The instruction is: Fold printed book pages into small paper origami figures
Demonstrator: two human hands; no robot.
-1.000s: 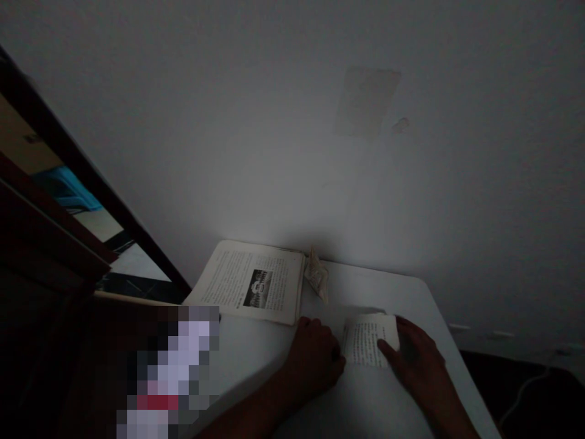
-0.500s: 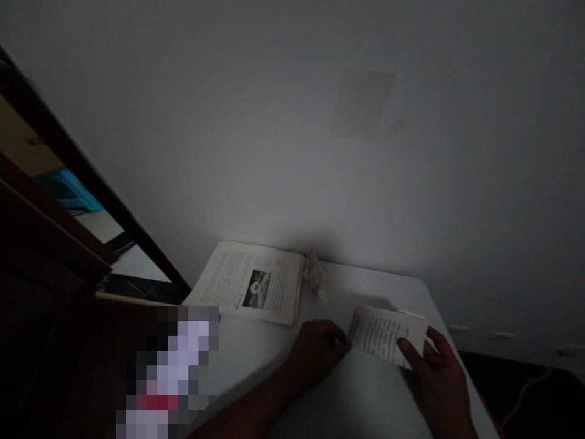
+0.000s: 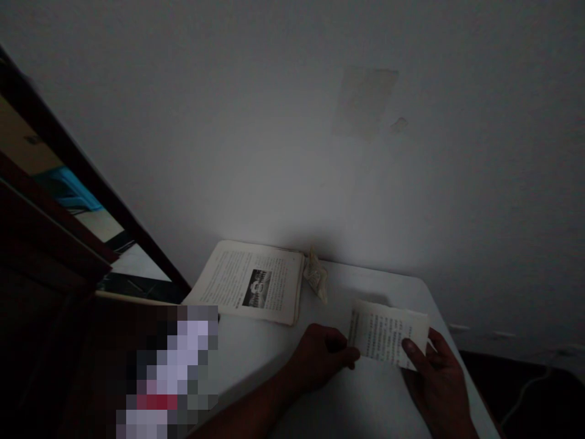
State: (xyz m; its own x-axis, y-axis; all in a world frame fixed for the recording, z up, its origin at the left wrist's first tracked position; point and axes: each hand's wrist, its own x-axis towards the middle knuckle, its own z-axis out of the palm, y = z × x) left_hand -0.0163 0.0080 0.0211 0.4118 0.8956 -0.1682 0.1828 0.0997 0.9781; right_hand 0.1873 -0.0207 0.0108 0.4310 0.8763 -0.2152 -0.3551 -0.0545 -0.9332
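A small piece of printed paper, with a ragged upper edge, is held just over the white table. My right hand grips its right side, thumb on the printed face and fingers behind. At the lower left corner, my left hand pinches the sheet between thumb and fingers. A folded paper shape with pointed ends lies beyond my hands, close to the wall. To its left rests a stack of printed pages, the top one carrying a dark picture.
The white table stands against a grey wall. At the left leans a dark-framed mirror showing a blue object. A pixelated patch covers something at the lower left. A pale cable hangs at the right.
The paper has risen slightly and shows its printed face more squarely. My left hand has shifted a little right, its thumb now overlapping the corner. The pages and folded paper stay put.
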